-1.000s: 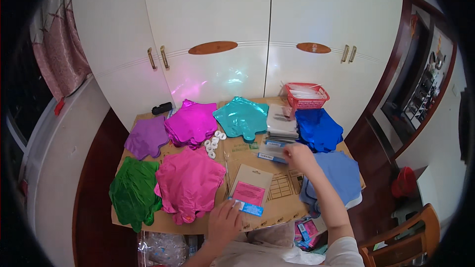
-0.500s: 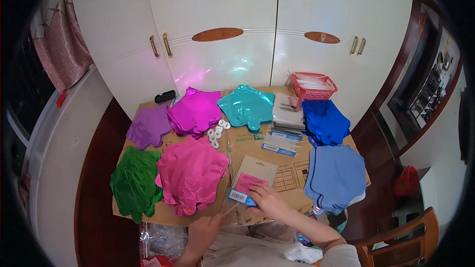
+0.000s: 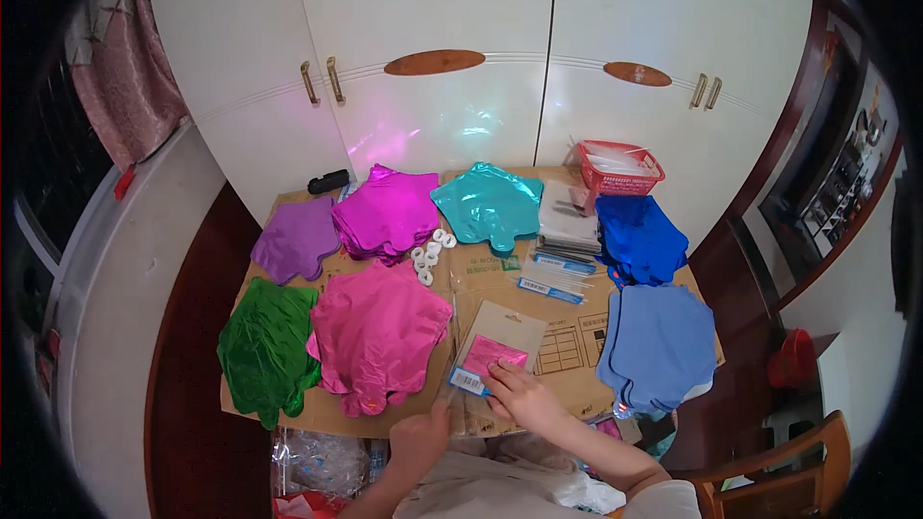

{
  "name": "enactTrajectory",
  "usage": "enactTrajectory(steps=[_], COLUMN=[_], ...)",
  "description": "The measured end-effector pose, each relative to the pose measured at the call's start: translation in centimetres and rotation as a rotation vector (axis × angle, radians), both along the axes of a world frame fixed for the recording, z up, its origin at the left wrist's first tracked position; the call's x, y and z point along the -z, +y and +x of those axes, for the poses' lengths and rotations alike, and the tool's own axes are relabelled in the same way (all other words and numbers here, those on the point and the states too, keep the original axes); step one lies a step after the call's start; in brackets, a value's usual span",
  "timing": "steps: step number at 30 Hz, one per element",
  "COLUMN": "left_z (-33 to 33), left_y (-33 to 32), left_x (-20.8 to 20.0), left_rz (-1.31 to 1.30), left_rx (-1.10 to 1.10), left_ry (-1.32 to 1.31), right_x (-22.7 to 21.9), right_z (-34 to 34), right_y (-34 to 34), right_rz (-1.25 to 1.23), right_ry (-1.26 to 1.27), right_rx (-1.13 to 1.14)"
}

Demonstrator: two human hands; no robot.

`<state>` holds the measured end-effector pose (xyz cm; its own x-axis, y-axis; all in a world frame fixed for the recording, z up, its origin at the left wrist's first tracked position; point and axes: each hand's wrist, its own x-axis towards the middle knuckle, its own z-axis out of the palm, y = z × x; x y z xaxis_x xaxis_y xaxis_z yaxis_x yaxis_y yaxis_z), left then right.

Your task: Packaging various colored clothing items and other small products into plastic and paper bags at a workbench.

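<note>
A flat clear packet (image 3: pixel 502 322) lies on the cardboard near the front edge of the table. Inside are a pale backing card and a folded pink foil piece (image 3: pixel 486 355), and a blue label (image 3: pixel 468 382) crosses its lower left. My right hand (image 3: pixel 527 398) has bent fingers pressed onto the pink foil and label, holding the packet. Just below the packet's lower left corner is my left hand (image 3: pixel 421 440), closed with the thumb pointing up. What it pinches is hidden or too thin to make out.
Foil stacks surround the packet: pink (image 3: pixel 380 336), green (image 3: pixel 269 351), purple (image 3: pixel 296 240), magenta (image 3: pixel 389 211), teal (image 3: pixel 488 207), dark blue (image 3: pixel 641 238) and grey-blue (image 3: pixel 661 346). White rings (image 3: pixel 424 259), slim stick packs (image 3: pixel 550 290) and a red basket (image 3: pixel 620 181) sit farther back.
My left hand has moved right and closer to the packet's corner. The thin pale strip seen between hand and packet no longer shows clearly. My right hand stays on the packet; the view has shifted slightly.
</note>
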<state>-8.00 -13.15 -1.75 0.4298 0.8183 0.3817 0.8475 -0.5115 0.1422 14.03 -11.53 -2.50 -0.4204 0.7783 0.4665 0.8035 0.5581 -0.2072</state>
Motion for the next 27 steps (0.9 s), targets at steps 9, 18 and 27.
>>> enactTrajectory(steps=[9,18,27], left_z=[2.6,-1.2,1.6], left_y=[3.6,3.2,5.0], left_x=[-0.2,-2.0,-1.0], left_rz=[-0.167,-0.275,0.05], left_rx=[-0.048,0.241,0.201], left_ry=[0.051,-0.087,0.005], right_x=[-0.3,-0.5,0.5], right_z=[0.4,0.9,2.5], right_y=[0.4,0.6,1.5], right_rz=[-0.08,-0.109,-0.202], right_ry=[0.044,0.069,0.153], right_rx=[-0.06,-0.083,-0.188])
